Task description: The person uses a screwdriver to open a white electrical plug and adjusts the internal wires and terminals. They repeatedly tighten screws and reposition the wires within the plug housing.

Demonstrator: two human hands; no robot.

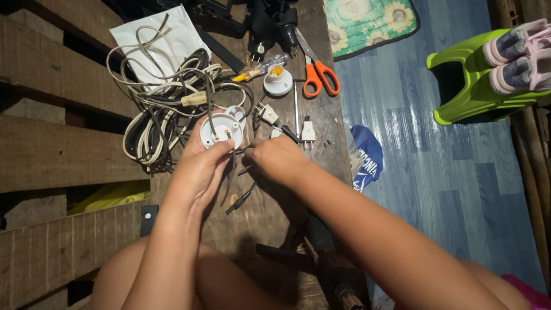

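The left hand [201, 169] grips a white lamp socket [221, 130]; the right hand [279, 159] beside it apparently pinches a black wire [241, 198]. The socket should stay level, the wire taut.

**wirenut22:** what's actually in the hands here?

**benchrat:** left hand [198, 166] has a grip on a round white lamp socket base [221, 131], open side up. Right hand [278, 158] pinches a thin black wire [244, 150] right beside it.

**wirenut22:** and the rest of the counter [270, 195]?

**benchrat:** tangled cords [166, 97], orange-handled scissors [318, 72], a small white plug [308, 132], another white socket [278, 80].
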